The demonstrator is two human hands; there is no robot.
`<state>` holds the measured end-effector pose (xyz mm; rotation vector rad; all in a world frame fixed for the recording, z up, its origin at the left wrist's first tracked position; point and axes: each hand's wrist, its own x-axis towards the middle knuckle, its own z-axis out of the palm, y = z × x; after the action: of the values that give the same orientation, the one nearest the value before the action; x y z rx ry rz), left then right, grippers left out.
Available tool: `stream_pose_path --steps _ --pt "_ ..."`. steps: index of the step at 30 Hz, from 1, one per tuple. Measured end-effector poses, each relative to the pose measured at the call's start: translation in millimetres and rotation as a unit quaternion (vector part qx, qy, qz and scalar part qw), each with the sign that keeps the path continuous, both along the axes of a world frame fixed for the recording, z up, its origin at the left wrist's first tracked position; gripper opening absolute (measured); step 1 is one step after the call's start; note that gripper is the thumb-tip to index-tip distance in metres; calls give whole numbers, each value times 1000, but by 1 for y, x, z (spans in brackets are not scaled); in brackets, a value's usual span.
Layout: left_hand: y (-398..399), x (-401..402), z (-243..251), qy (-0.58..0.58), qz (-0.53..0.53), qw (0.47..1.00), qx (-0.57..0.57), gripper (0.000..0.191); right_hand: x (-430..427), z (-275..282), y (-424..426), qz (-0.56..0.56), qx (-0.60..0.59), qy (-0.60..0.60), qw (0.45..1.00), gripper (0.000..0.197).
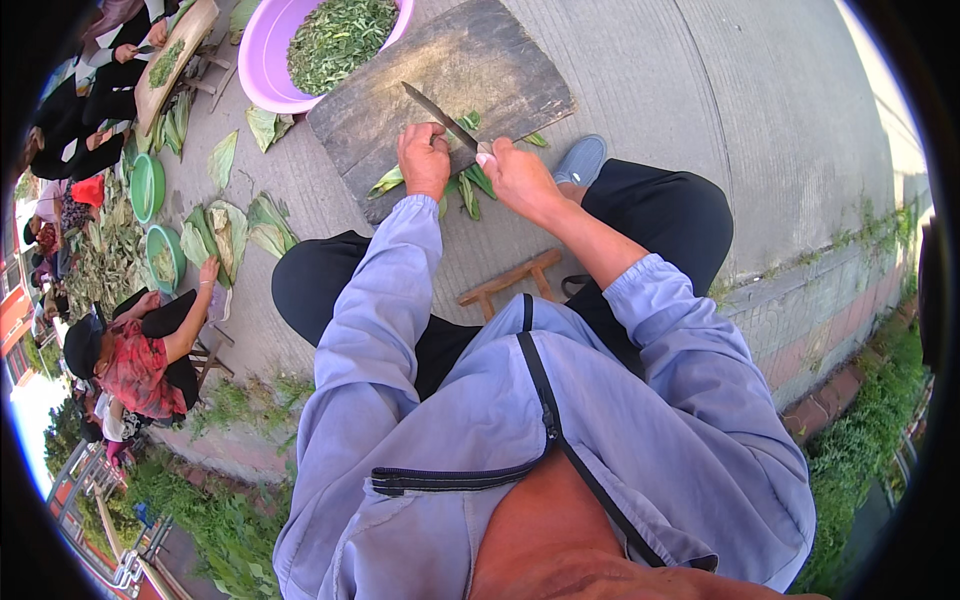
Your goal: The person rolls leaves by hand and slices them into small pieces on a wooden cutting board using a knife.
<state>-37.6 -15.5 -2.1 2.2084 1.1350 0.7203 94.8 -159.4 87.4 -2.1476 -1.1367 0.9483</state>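
Note:
A long-bladed knife is in my right hand, its handle in my closed fingers and its tip pointing up and left over a worn wooden board. My left hand rests at the board's near edge, fingers curled over some green leaves; how much it holds is hidden. Green leaf pieces lie beside the blade. Folded long leaves hang over the near edge, and a paler one sticks out left of my left hand. Beyond the board, a purple basin holds chopped green leaves.
Large loose leaves lie on the concrete at left, near green basins and a leaf pile. A person in a red patterned shirt sits there; others work farther off. A wooden stool part shows between my legs.

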Motion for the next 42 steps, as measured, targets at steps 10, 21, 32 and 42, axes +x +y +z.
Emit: stream_pose_path --steps 10,21,32,42 --pt "-2 1 3 -11 0 1000 -3 14 -2 -2 -6 9 0 7 1000 35" --pt "-2 3 1 -18 1 1000 12 14 -6 -9 4 10 19 -4 1000 35" --pt "0 1 -1 -14 2 1000 16 13 -13 -3 19 23 -49 -11 998 36" --pt "-2 0 3 -34 -12 999 9 13 -13 -13 27 0 -17 1 1000 36"
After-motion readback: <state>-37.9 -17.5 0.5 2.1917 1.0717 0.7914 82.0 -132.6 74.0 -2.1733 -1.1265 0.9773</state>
